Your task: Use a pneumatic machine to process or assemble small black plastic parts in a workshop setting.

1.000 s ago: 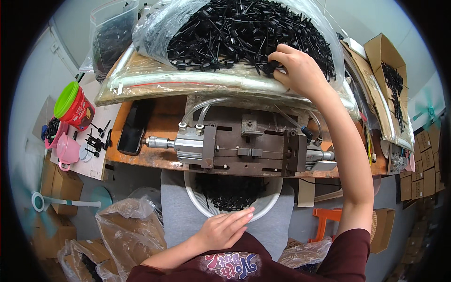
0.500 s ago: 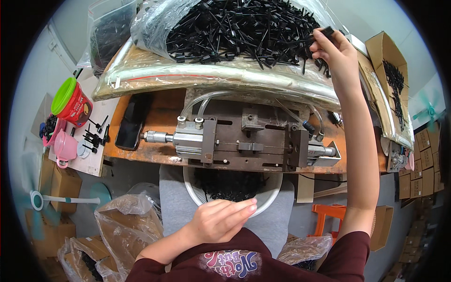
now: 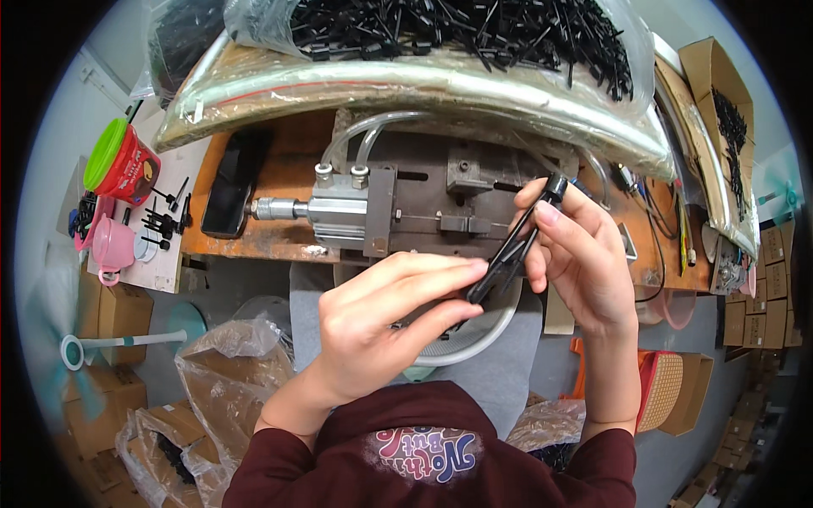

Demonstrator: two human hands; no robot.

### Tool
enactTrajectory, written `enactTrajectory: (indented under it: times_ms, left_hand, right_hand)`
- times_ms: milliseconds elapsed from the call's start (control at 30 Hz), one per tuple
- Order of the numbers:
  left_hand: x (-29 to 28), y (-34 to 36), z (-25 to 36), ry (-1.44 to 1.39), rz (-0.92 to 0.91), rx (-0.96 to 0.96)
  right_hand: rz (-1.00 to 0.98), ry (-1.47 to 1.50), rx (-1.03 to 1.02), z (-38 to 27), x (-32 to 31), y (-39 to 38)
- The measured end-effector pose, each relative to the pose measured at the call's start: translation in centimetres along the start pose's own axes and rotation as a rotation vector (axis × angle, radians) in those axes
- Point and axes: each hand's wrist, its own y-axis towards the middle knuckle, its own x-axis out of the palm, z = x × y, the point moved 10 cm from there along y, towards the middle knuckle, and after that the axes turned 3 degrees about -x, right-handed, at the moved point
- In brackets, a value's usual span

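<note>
My right hand (image 3: pixel 593 262) holds several slender black plastic parts (image 3: pixel 513 250) at a slant, their chunky upper end between thumb and forefinger, over the metal fixture. My left hand (image 3: pixel 373 313) meets their lower end, thumb and fingertips closing around it. Beneath both hands sits a white bowl (image 3: pixel 457 354), largely hidden, with dark pieces inside. Behind, the machine with silver cylinder (image 3: pixel 337 218) and clear hoses stands on the orange bench (image 3: pixel 279 245); its right part is partly covered by my right hand. A large plastic-lined heap of black parts (image 3: pixel 466 30) fills the top.
A black phone (image 3: pixel 229 182), red bucket (image 3: pixel 133 169), pink cup (image 3: pixel 113 252) and loose parts lie left. A cardboard box (image 3: pixel 703 63) of parts and cables are right. A fan (image 3: pixel 72 351), cartons (image 3: pixel 118 313), plastic-wrapped bags (image 3: pixel 203 381) and an orange seat (image 3: pixel 656 389) surround my lap.
My right hand has come down from the heap to above the fixture with black parts. My left hand has risen from the bowl's rim to meet them. The view has shifted slightly.
</note>
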Motion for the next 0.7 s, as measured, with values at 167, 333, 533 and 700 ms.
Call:
enactTrajectory:
  times_ms: [167, 333, 533, 700]
  left_hand:
    - [0.9, -1.5, -0.8, 0.207, -0.029, 0.002]
    - [3.9, -1.6, -2.2, 0.536, -0.12, 0.123]
    - [5.2, -0.9, -3.0, 0.675, -0.205, 0.096]
    - [5.2, -0.8, -3.2, 0.7, -0.229, 0.08]
  right_hand:
    - [0.259, -0.1, -0.214, -1.4, -4.3, -2.5]
    - [0.33, -0.297, -0.453, -2.9, -3.5, -4.9]
    - [0.388, -0.669, -0.712, -4.1, -2.3, -7.3]
    - [0.373, -1.057, -0.92, -4.2, -0.1, -8.6]
